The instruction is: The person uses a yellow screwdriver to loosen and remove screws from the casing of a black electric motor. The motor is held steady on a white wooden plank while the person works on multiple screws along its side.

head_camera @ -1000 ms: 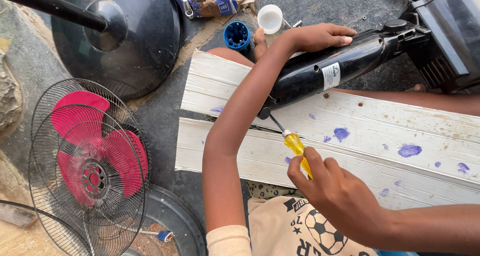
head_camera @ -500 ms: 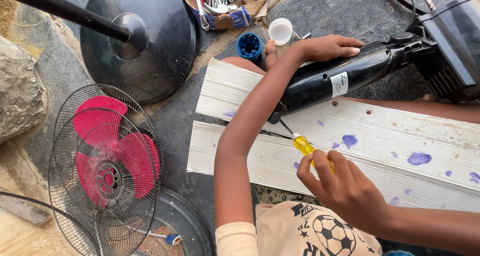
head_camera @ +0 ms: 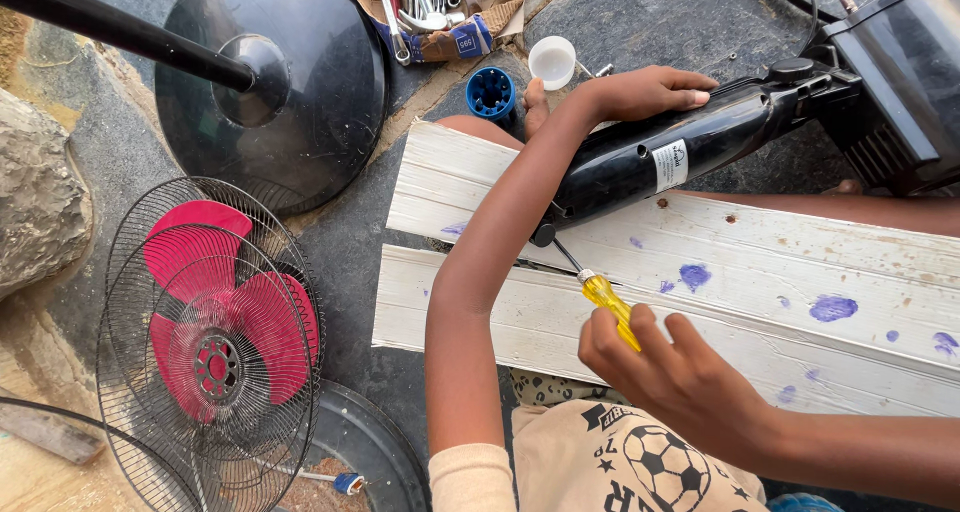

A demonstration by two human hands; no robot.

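A black fan neck tube [head_camera: 690, 152] lies across a white wooden board [head_camera: 740, 292], joined to a black motor housing [head_camera: 895, 82] at the right. My left hand [head_camera: 630, 92] rests on top of the tube and holds it down. My right hand [head_camera: 675, 372] grips a yellow-handled screwdriver [head_camera: 608, 300]. Its tip points up and left into the tube's lower end [head_camera: 545, 234].
A black round fan base [head_camera: 285, 82] with its pole lies at the upper left. Wire fan guards with red blades [head_camera: 215, 332] lie on the left. A box of wrenches and pliers [head_camera: 430, 7], a blue cap [head_camera: 492, 92] and a white cap [head_camera: 553, 62] sit behind the board.
The view has shifted, so everything sits further right and lower in frame. My right hand keeps the screwdriver at the tube's end. My left hand stays on the tube.
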